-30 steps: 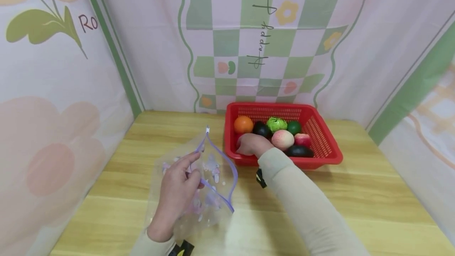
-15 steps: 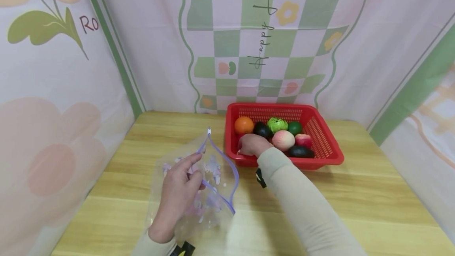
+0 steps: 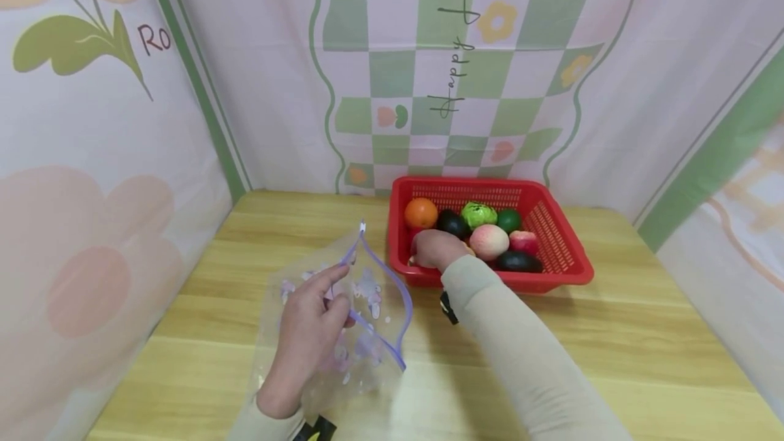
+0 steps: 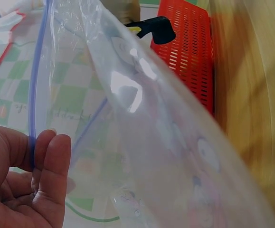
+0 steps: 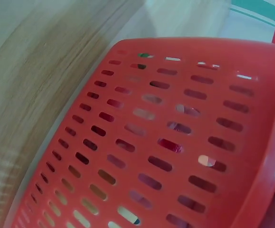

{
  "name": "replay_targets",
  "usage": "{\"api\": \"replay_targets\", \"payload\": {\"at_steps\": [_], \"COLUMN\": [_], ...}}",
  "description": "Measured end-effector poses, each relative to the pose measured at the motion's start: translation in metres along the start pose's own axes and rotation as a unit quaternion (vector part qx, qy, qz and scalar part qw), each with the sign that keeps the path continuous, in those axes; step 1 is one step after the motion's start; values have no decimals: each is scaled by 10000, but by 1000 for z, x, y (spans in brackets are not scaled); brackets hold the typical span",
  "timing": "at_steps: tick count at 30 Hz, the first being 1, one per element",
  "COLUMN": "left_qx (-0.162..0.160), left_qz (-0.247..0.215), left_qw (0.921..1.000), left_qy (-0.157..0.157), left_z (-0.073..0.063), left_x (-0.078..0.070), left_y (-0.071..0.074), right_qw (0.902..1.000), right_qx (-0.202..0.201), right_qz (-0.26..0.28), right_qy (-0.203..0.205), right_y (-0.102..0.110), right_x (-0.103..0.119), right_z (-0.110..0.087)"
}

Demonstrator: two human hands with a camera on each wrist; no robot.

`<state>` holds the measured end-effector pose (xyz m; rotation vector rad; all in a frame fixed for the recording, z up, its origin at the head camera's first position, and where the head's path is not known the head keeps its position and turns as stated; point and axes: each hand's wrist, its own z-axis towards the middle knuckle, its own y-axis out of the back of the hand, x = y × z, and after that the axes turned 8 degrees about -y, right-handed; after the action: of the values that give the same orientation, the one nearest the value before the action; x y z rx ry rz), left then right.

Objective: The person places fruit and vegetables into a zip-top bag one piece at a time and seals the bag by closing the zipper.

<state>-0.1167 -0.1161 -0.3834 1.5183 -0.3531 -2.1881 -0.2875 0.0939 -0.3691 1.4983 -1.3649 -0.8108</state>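
Observation:
My left hand (image 3: 311, 329) pinches one lip of a clear zip bag (image 3: 367, 288) with a lilac seal and small printed figures. In the left wrist view, the lilac zip strip (image 4: 35, 80) passes between thumb and fingers, and the bag's mouth gapes. My right hand (image 3: 437, 249) reaches down into the near left corner of a red plastic basket (image 3: 566, 250) of fruit and vegetables. Its fingers are hidden, so I cannot tell what they hold. Near it lie an orange (image 3: 420, 213), a dark purple-black item (image 3: 452, 224) and a pale pink peach (image 3: 489, 242).
Farther back in the basket are a bright green leafy-looking item (image 3: 478, 215) and a dark green round one (image 3: 508, 220). A red fruit piece (image 3: 523, 242) and a long dark item (image 3: 519, 262) lie at its right. Printed curtains surround the wooden table (image 3: 208, 278).
Both hands stay almost in place. A small yellow-orange patch now shows beside the right hand, and the orange sits very slightly higher. The bag is still held by its lip.

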Motion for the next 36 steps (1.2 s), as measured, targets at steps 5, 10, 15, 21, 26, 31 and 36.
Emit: {"api": "replay_targets", "payload": {"at_steps": [5, 10, 15, 21, 26, 31, 36], "left_qx": [29, 42, 32, 10, -8, -13, -3], "left_qz": [-46, -129, -144, -181, -161, -169, -153], "left_qw": [9999, 9998, 9997, 9997, 9997, 9998, 9997], "left_qy": [131, 175, 200, 169, 164, 137, 165], "left_z": [1, 2, 2, 2, 2, 2, 2], "left_x": [-2, -3, -2, -1, -1, -1, -2], "left_y": [1, 1, 1, 1, 0, 0, 0], "right_qw": [9998, 9998, 9991, 9982, 9984, 9951, 9826], "right_qx": [-50, -36, 259, 575, 481, 275, 232], "right_qz": [-98, -89, -321, -88, 252, 911, 1807], "right_qy": [-187, -154, 46, 134, 168, 278, 366], "right_y": [-3, -5, -3, 2, 5, 9, 13], "right_x": [1, -1, -2, -2, -4, -9, -16], "right_z": [3, 7, 10, 12, 11, 5, -4]}}
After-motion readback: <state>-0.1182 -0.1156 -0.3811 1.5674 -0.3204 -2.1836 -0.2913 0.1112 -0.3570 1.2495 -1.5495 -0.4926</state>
